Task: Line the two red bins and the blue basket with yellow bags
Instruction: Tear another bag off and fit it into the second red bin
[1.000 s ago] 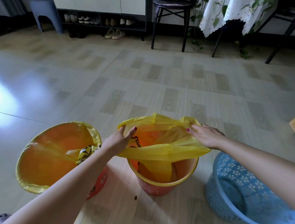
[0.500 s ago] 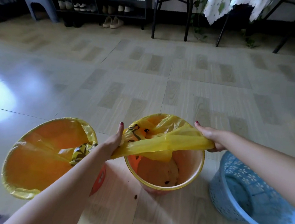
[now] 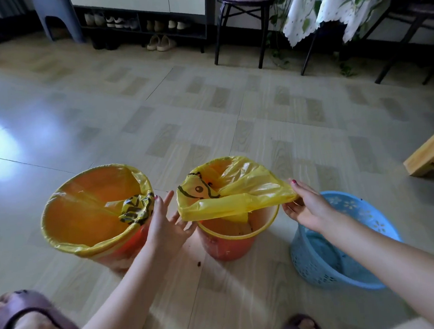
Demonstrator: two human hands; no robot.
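the left red bin (image 3: 95,213) stands fully lined: its yellow bag is folded over the rim all round, with a knotted, black-printed bunch of slack (image 3: 136,208) at the right edge. nothing about it differs from the earlier frames, so that third of the task looks finished.

just beside it, the left hand (image 3: 167,224) has changed most. half a second ago it pinched the left end of the second bag's edge; now its fingers are spread wide and it holds nothing, hovering between the two bins with the bag's left edge just beside the fingertips.

the yellow bag (image 3: 228,192) on the middle red bin (image 3: 230,243) has moved on too. a second ago its mouth was stretched above the bin; now the far and left parts are hooked over the rim, a printed cartoon face showing there. the near edge is not seated: it runs as a taut band across the opening, and the bin's own yellow rim shows bare beneath it at the front.

the right hand (image 3: 306,205) pinches the right end of that band between thumb and fingers, pulling it outward past the rim. my judgement: this bin is roughly half lined, and the near and right edges need drawing down over the lip.

furthest right, the blue basket (image 3: 361,231) sits on the floor (image 3: 207,118), unlined.
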